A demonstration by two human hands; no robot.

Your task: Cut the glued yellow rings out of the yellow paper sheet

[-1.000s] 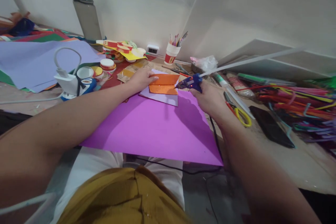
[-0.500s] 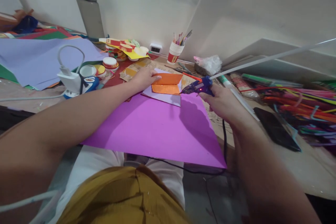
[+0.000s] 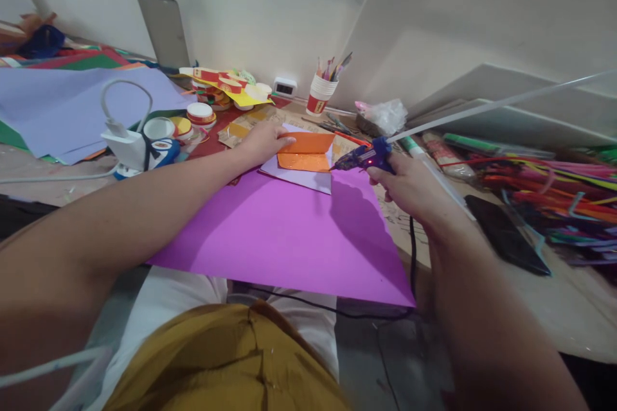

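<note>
Gripped, right hand [image 3: 409, 186]: glue gun [image 3: 370, 155], tip at orange paper [image 3: 308, 163], right edge. Pinched, left hand [image 3: 263, 142]: far flap [image 3: 313, 141]. Step: apparently gluing; next move wants flap steady.

The person wears a loose mustard-yellow top [image 3: 226, 359], creased across the front, over white trousers [image 3: 176, 305]; both forearms are bare, without sleeves or visible wristwear.
</note>
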